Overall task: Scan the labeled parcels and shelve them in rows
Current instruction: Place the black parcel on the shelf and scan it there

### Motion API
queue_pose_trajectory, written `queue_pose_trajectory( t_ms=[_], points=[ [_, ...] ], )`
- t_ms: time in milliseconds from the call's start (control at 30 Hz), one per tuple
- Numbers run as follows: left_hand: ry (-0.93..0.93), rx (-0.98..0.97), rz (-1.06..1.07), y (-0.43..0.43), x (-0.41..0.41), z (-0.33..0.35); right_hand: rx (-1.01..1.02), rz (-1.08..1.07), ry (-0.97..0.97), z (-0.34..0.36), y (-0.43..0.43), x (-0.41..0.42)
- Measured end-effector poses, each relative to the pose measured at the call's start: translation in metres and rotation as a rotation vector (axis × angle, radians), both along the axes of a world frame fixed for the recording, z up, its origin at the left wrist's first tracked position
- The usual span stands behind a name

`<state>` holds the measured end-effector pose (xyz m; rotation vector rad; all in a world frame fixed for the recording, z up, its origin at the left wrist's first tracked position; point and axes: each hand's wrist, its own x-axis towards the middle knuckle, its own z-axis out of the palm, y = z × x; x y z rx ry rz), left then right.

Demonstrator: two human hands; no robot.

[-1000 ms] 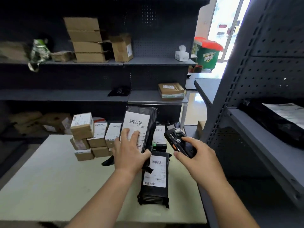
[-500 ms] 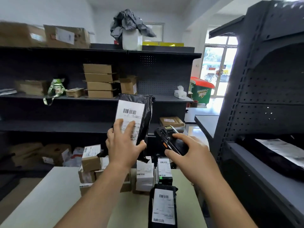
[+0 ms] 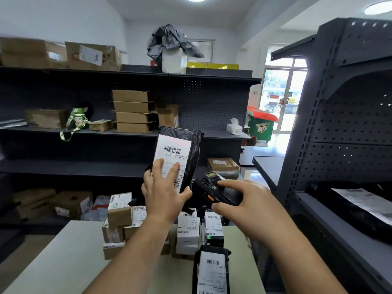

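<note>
Just beside scanner (image 3: 218,190), parcel (image 3: 180,151) edge

I see the black bagged parcel (image 3: 194,149) upright, its white barcode label (image 3: 171,154) facing me, red scan line (image 3: 176,141) near its top, scanner (image 3: 214,190) just beside it.

The worktop (image 3: 63,262) lay bare on its left half. Stacked boxes (image 3: 118,217) crowded its far middle, and a black parcel (image 3: 212,272) lay at the near edge, right of centre. A rack (image 3: 339,124) stood close along the right side, a bagged parcel (image 3: 360,211) on its shelf. The back shelf (image 3: 84,168) ran open left of one box (image 3: 222,165).
</note>
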<state>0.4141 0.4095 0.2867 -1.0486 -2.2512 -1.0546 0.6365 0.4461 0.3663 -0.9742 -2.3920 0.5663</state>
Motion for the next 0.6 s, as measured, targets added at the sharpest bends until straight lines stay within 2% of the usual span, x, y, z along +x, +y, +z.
queue_pose_trajectory(
  t_ms=[400,600],
  points=[
    [0.065,-0.002,0.064,0.005,0.009,-0.008,-0.032,0.066,-0.066,0.003,0.007,0.016],
    [0.001,0.006,0.026,-0.012,0.023,-0.01,0.006,0.07,0.018,-0.013,0.015,0.023]
  ],
)
